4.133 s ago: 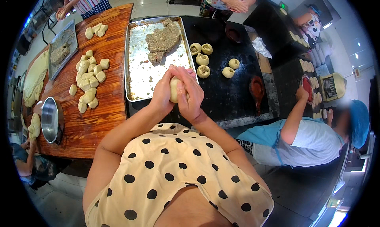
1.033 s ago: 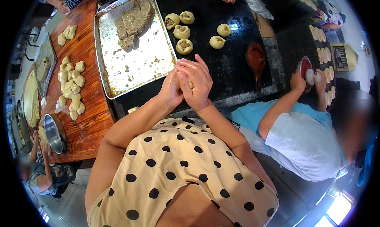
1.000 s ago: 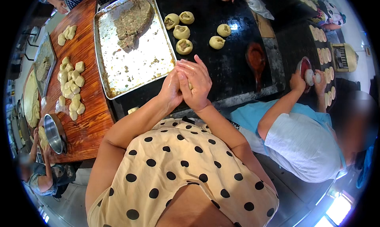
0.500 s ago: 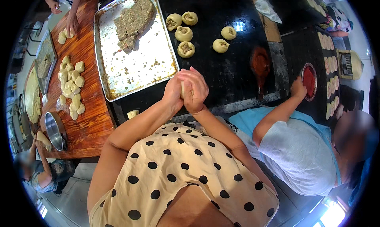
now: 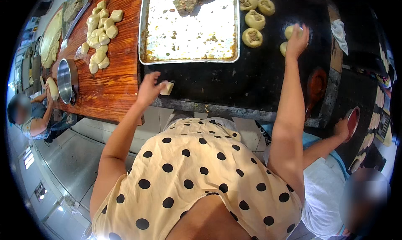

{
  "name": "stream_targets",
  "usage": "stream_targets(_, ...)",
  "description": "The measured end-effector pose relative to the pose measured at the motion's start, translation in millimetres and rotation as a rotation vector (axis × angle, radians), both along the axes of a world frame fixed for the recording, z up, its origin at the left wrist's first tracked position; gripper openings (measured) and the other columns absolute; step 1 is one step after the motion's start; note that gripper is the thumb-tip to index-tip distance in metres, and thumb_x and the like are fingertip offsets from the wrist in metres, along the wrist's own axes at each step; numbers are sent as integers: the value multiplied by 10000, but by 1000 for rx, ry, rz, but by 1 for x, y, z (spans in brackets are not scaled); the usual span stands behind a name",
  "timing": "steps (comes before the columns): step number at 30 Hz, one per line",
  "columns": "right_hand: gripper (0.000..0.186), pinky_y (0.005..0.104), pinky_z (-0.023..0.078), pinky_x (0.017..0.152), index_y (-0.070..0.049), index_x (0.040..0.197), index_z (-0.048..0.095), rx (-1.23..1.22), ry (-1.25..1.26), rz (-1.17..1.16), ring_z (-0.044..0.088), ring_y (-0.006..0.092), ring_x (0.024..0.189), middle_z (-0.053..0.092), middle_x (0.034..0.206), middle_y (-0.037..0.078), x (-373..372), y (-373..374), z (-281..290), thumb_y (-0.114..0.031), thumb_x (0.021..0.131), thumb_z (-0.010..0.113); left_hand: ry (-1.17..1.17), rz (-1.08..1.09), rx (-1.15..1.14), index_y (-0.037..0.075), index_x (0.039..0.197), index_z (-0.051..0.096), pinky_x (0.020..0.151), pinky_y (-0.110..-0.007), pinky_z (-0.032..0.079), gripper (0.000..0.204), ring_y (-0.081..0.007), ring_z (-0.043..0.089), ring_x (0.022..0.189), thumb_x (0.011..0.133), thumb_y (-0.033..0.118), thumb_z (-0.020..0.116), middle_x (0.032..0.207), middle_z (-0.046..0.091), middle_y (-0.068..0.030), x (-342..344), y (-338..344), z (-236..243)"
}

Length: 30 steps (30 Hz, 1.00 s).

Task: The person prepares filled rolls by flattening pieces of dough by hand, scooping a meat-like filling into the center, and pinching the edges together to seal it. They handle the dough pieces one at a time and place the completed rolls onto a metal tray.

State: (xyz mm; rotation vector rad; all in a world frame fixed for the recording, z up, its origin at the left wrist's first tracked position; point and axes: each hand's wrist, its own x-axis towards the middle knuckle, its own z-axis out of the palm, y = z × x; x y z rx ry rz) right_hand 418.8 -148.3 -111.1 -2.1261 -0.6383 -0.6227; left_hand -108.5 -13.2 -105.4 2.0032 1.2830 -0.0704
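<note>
My right hand (image 5: 297,42) reaches to the far right of the black tabletop, its fingers curved down around a pale dough ball, mostly hidden beneath them. Another filled dough ball (image 5: 288,32) lies against the fingers, and one more (image 5: 282,49) sits just nearer, partly behind my wrist. On the left, my left hand (image 5: 150,89) hovers open at the table's near edge, thumb and fingers apart. Its thumb side is close to or touching a small cut dough piece (image 5: 167,88). Several dough buns with brown filling showing (image 5: 252,37) stand beside the tray.
A metal tray (image 5: 190,60) holds a slab of brown filling (image 5: 187,4). Several dough pieces (image 5: 100,32) and a steel bowl (image 5: 67,81) are on the wooden table. Reddish sauce (image 5: 317,87) marks the black top. One co-worker holds a red-filled dish (image 5: 353,123); another handles dough (image 5: 52,89).
My hands, earlier pressed together around dough, have separated: the right reached far to the right, the left moved left to the cut dough piece. The whole view shifted and turned.
</note>
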Motion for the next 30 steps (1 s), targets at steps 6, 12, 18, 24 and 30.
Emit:
stream_targets(6,190,350,493,917,1,1108,663,85,415,373,639,237,1041,680,1107,123,-122,-41,-27,-50,952,569,216,-150,-6,88,1331,510,898,-411,517,616,-362,610,1071,782,173,777,1232,534,-182,4,-29,-15)
stream_targets(12,228,281,520,845,-12,1169,663,118,914,314,685,179,996,706,1095,122,-260,-103,-23,-95,1004,529,-289,-295,-453,73,1315,492,777,-309,539,601,-183,646,883,794,125,786,1019,643,-116,86,-44,-12)
stream_targets(18,282,374,463,983,-31,1186,653,-156,771,164,594,290,1171,607,1278,155,-294,-88,-42,-198,1020,497,-208,-275,-447,23,1121,656,767,-371,542,402,-283,656,876,787,215,774,979,646,-184,155,-101,-58)
stream_targets(24,428,472,212,1185,-17,1349,527,-408,633,93,293,355,1434,368,1519,206,-310,-49,-74,-286,1039,405,-228,-298,-376,6,1188,672,712,-338,534,349,-243,628,844,864,134,657,917,650,-158,132,-107,-68)
stream_targets(30,479,517,166,1197,-19,1404,470,-722,357,73,242,380,1454,329,1538,219,-317,-32,-86,-298,1015,444,-211,-205,-707,-17,1228,623,704,-310,562,314,-169,667,783,939,99,579,947,699,-123,99,-90,-85)
